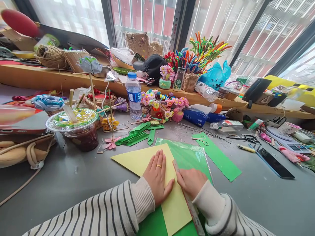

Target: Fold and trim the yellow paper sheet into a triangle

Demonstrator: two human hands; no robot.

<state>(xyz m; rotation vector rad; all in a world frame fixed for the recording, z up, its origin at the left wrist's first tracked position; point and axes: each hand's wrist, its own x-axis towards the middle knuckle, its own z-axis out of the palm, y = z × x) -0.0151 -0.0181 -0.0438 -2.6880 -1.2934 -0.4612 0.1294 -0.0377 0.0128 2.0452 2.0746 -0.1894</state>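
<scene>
Pale yellow paper [178,209], apparently folded, lies over green sheets [154,223] in front of me. My left hand [158,177] rests flat on it, fingers stretched out and a ring on one finger. At the paper's right edge, my right hand [192,182] is closed round a long thin ruler [194,214]; its fingertips are partly hidden. A clear plastic sleeve with green paper [189,154] lies just beyond the right hand. Farther right, small scissors [202,140] sit on a green paper strip [222,164].
Folded green paper strips [134,137] lie behind the yellow paper. A lidded drink cup [82,137] stands left, a water bottle [133,96] at the back. To the right are a phone [273,162], a utility knife [246,148] and black scissors [246,138]. A crowded wooden shelf [113,86] runs behind.
</scene>
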